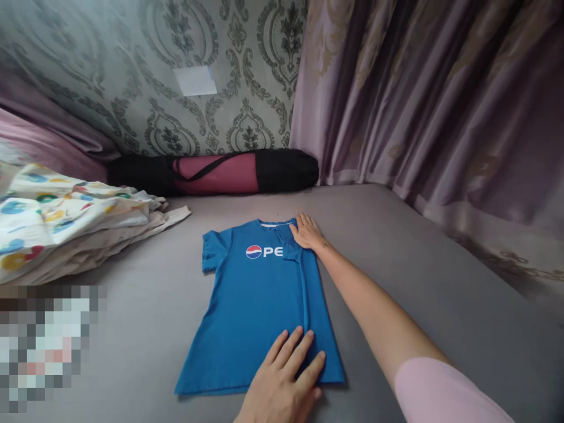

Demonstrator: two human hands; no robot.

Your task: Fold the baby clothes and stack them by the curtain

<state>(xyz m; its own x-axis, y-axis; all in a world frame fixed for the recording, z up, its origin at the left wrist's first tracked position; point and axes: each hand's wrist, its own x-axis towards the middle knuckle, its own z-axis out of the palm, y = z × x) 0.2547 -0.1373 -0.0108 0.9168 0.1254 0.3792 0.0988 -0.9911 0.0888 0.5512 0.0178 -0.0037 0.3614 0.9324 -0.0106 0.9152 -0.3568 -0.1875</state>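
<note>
A blue T-shirt with a round red, white and blue logo and the letters "PE" lies front up on the grey sheet. Its right side is folded inward, with that sleeve lying across the chest over part of the lettering. The left sleeve sticks out flat. My right hand rests flat on the folded shoulder near the collar, fingers together and stretched out. Near the bottom hem, my left hand lies on the shirt with its fingers spread, beside the folded strip. Neither hand grips the cloth.
A heap of clothes, with a colourful patterned white piece on top, lies at the left. Against the wall rests a long black and maroon bag. Mauve curtains hang along the right. The lower left corner is pixelated.
</note>
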